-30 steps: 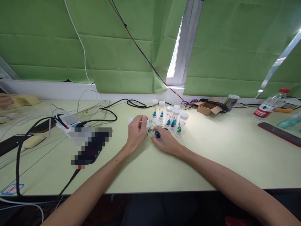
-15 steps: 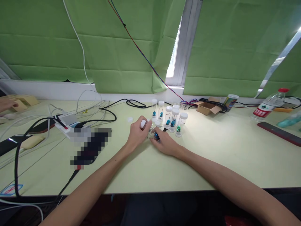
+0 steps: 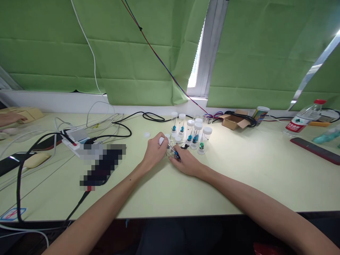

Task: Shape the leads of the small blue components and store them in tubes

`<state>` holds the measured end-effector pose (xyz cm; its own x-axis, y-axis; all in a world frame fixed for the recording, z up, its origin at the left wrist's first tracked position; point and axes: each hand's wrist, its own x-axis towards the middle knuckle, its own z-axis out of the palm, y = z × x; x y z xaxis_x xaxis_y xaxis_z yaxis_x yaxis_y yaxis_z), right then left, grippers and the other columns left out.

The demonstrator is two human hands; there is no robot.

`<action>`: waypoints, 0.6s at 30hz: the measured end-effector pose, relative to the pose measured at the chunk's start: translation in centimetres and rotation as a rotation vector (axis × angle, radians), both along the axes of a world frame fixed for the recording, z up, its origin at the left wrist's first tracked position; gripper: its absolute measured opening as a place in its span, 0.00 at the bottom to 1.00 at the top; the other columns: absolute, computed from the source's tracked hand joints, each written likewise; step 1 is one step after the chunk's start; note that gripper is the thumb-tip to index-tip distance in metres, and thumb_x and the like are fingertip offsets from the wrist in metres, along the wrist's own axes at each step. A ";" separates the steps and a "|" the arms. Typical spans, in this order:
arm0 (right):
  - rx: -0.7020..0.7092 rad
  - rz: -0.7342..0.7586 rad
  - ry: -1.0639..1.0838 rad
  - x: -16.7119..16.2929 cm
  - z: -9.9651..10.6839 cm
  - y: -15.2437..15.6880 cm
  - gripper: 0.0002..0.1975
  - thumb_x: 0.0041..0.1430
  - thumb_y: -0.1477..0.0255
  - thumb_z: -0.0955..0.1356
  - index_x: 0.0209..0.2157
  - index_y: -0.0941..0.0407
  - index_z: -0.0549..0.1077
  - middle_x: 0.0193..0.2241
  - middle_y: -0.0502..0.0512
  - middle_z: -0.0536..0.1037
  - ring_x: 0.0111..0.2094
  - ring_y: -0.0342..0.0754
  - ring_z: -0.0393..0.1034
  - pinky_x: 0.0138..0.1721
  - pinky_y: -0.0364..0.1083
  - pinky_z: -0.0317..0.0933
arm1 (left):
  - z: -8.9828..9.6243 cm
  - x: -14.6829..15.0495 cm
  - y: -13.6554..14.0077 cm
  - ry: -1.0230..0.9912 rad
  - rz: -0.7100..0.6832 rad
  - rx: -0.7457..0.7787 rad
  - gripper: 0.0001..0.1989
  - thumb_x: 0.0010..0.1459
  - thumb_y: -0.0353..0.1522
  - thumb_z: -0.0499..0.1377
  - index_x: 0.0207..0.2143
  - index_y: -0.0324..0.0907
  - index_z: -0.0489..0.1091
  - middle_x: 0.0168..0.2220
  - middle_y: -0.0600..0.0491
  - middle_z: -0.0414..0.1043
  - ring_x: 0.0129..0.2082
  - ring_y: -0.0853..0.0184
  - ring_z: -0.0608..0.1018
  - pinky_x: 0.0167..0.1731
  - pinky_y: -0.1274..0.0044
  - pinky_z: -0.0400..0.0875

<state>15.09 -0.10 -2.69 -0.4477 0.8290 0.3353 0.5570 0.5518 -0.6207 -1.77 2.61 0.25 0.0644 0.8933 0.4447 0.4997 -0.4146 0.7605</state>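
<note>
My left hand [image 3: 154, 151] is closed, its thumb and fingers gripping a white cap [image 3: 161, 141]. My right hand [image 3: 187, 161] wraps round a clear tube [image 3: 174, 152] lying tilted, with a small blue part inside near its lower end. The cap is at the tube's upper end; whether it is seated there I cannot tell. Just beyond my hands stand several capped clear tubes, among them one with a green part [image 3: 202, 145] and one with a blue part [image 3: 182, 129]. A loose white cap [image 3: 147, 135] lies left of them on the table.
On the left are a power strip [image 3: 77, 136], tangled cables and a blurred-out dark device [image 3: 105, 164]. Another person's hand [image 3: 12, 119] rests at the far left. A cardboard box [image 3: 233, 121], a can [image 3: 260, 114] and a water bottle [image 3: 302, 118] stand at the back right.
The tube's clear length now shows between my hands, lined up with the cap. My left fingers have shifted slightly. The other person's hand has moved a little to the right.
</note>
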 end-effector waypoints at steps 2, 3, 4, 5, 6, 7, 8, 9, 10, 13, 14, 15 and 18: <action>0.000 0.004 0.001 0.0 0.0 0.0 0.06 0.64 0.67 0.63 0.38 0.54 0.60 0.25 0.45 0.66 0.25 0.44 0.61 0.29 0.43 0.49 | 0.1 -0.1 0.0 0.012 -0.010 -0.008 0.10 0.60 0.36 0.52 0.26 0.44 0.61 0.18 0.61 0.59 0.19 0.72 0.60 0.21 0.79 0.56; 0.002 0.005 0.002 0.0 0.0 0.0 0.06 0.64 0.67 0.63 0.38 0.54 0.60 0.25 0.45 0.66 0.25 0.44 0.60 0.29 0.43 0.49 | 0.1 -0.1 0.0 0.021 -0.013 -0.013 0.09 0.59 0.35 0.51 0.26 0.44 0.61 0.18 0.61 0.59 0.18 0.72 0.60 0.21 0.79 0.56; 0.003 0.004 0.002 -0.1 0.0 -0.1 0.06 0.64 0.67 0.63 0.38 0.54 0.60 0.25 0.45 0.66 0.25 0.44 0.60 0.29 0.43 0.49 | 0.1 -0.2 0.0 0.031 -0.013 -0.019 0.09 0.59 0.35 0.51 0.26 0.44 0.61 0.18 0.61 0.59 0.18 0.72 0.60 0.20 0.79 0.56; 0.003 0.002 0.002 -0.1 0.0 -0.1 0.06 0.64 0.67 0.63 0.37 0.53 0.60 0.25 0.45 0.66 0.25 0.44 0.60 0.28 0.43 0.49 | 0.2 -0.2 0.0 0.045 -0.012 -0.025 0.08 0.59 0.35 0.51 0.26 0.44 0.61 0.17 0.61 0.58 0.18 0.72 0.60 0.20 0.78 0.56; 0.000 0.000 0.003 -0.1 0.0 -0.1 0.06 0.64 0.67 0.63 0.37 0.53 0.59 0.25 0.45 0.66 0.25 0.44 0.60 0.28 0.43 0.49 | 0.2 -0.3 0.0 0.059 -0.009 -0.030 0.08 0.58 0.34 0.51 0.27 0.44 0.61 0.17 0.61 0.57 0.17 0.72 0.59 0.20 0.78 0.55; -0.005 -0.002 0.003 -0.1 0.0 -0.1 0.07 0.64 0.67 0.63 0.37 0.53 0.59 0.25 0.45 0.66 0.25 0.44 0.60 0.28 0.43 0.49 | 0.2 -0.3 0.0 0.072 -0.006 -0.032 0.07 0.58 0.34 0.51 0.27 0.44 0.61 0.16 0.62 0.57 0.17 0.72 0.59 0.20 0.78 0.55; -0.010 -0.003 0.005 -0.1 0.0 -0.1 0.07 0.64 0.67 0.63 0.36 0.53 0.59 0.24 0.45 0.65 0.25 0.44 0.60 0.28 0.44 0.49 | 0.2 -0.4 0.0 0.084 -0.003 -0.030 0.07 0.58 0.34 0.51 0.27 0.44 0.61 0.16 0.62 0.56 0.17 0.72 0.59 0.21 0.78 0.55; -0.014 -0.002 0.007 -0.1 0.0 -0.2 0.07 0.63 0.67 0.64 0.36 0.53 0.59 0.24 0.45 0.65 0.24 0.44 0.60 0.28 0.44 0.49 | 0.2 -0.4 0.0 0.097 -0.003 -0.024 0.07 0.58 0.34 0.51 0.27 0.44 0.61 0.16 0.62 0.56 0.17 0.72 0.59 0.21 0.78 0.55; -0.016 0.001 0.009 -0.1 0.0 -0.2 0.07 0.63 0.67 0.63 0.36 0.53 0.59 0.24 0.44 0.65 0.24 0.44 0.60 0.28 0.44 0.49 | 0.3 -0.4 0.0 0.106 -0.003 -0.016 0.07 0.59 0.34 0.51 0.27 0.44 0.61 0.16 0.62 0.57 0.17 0.72 0.59 0.21 0.78 0.55; -0.018 0.002 0.010 -0.1 0.1 -0.2 0.06 0.63 0.68 0.63 0.36 0.53 0.59 0.24 0.44 0.65 0.24 0.44 0.60 0.28 0.44 0.49 | 0.4 -0.5 0.0 0.138 -0.013 0.004 0.08 0.59 0.34 0.50 0.27 0.44 0.60 0.16 0.62 0.55 0.17 0.72 0.58 0.21 0.78 0.54; -0.021 0.000 0.009 -0.1 0.1 -0.2 0.06 0.63 0.68 0.63 0.37 0.53 0.60 0.23 0.44 0.65 0.24 0.44 0.60 0.28 0.44 0.49 | 0.5 -0.5 0.0 0.151 -0.019 0.009 0.08 0.60 0.35 0.50 0.27 0.44 0.60 0.15 0.62 0.54 0.17 0.71 0.58 0.21 0.78 0.54; -0.025 -0.001 0.008 -0.1 0.2 -0.2 0.06 0.63 0.68 0.63 0.37 0.53 0.60 0.23 0.44 0.65 0.24 0.44 0.60 0.28 0.44 0.49 | 0.5 -0.6 0.1 0.165 -0.022 0.014 0.08 0.60 0.35 0.50 0.27 0.44 0.60 0.15 0.62 0.53 0.17 0.71 0.58 0.21 0.77 0.53; -0.030 -0.006 0.001 -0.1 0.3 -0.3 0.06 0.63 0.68 0.64 0.37 0.54 0.61 0.23 0.44 0.66 0.24 0.44 0.60 0.28 0.44 0.49 | 0.8 -0.7 0.1 0.210 -0.029 0.033 0.09 0.60 0.34 0.49 0.26 0.44 0.59 0.15 0.62 0.52 0.18 0.71 0.56 0.22 0.77 0.53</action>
